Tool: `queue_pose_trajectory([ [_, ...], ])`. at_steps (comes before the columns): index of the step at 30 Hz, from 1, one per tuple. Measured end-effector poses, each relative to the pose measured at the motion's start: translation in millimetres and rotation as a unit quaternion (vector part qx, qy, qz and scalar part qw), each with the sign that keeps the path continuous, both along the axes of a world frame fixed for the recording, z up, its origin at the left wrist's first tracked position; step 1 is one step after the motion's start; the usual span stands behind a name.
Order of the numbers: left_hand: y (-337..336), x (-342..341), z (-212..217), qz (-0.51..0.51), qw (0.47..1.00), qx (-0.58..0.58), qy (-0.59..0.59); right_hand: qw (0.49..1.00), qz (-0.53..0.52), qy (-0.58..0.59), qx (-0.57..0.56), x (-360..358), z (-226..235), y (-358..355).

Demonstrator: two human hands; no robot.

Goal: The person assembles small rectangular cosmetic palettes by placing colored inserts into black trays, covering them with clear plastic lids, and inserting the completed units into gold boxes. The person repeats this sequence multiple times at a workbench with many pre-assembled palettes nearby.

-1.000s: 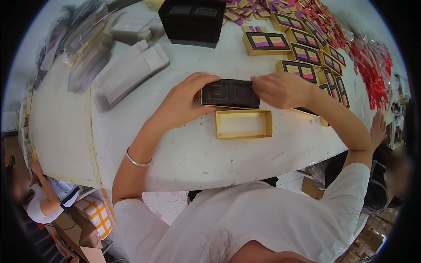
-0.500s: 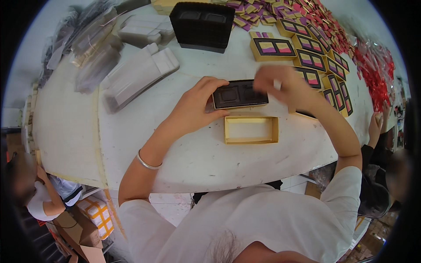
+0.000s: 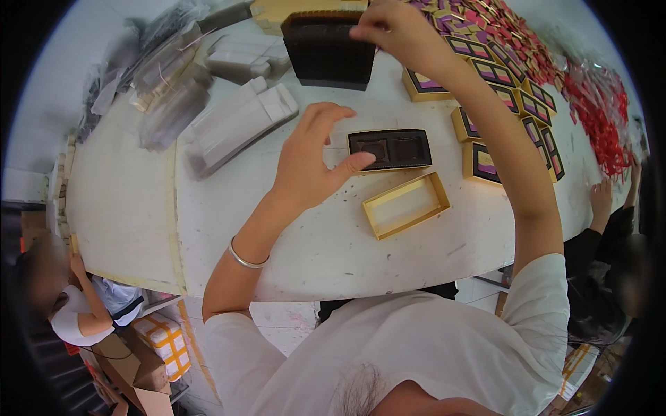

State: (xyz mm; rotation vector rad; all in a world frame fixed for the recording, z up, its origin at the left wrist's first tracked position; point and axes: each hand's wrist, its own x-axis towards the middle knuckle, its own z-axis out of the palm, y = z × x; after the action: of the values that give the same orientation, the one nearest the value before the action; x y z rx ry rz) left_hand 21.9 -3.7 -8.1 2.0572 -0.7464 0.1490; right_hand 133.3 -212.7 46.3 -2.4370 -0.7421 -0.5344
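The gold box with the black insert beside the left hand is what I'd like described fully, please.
The rectangular gold box lies open side up on the white table. A thin gold edge frames its glossy, plastic-looking black insert, which has two squarish wells, apparently empty. The left hand, its grip open, overlaps the box's left end; contact is unclear.

Tray in box; tray stack bhd.

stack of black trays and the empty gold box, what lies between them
In the head view, a black-lined gold box lies between the stack and the empty gold box; the left hand overlaps the lined one's left end.
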Motion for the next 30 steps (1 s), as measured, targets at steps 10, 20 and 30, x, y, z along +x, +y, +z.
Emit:
queue_pose_trajectory([
  [10, -13.2, -35.8, 42.4, 0.018, 0.934, 0.052, -0.352, 0.831, 0.149, 0.464, 0.27, -135.2, 29.4, -56.5],
  [20, -28.3, -78.5, 14.9, -0.049, 0.99, 0.088, -0.099, 0.969, 0.187, 0.136, -0.087, -200.3, 5.8, -86.9],
  [30, -19.9, -90.7, -9.0, -0.077, 0.98, 0.126, 0.135, 0.955, 0.217, 0.193, -0.066, -194.2, -37.7, -70.2],
])
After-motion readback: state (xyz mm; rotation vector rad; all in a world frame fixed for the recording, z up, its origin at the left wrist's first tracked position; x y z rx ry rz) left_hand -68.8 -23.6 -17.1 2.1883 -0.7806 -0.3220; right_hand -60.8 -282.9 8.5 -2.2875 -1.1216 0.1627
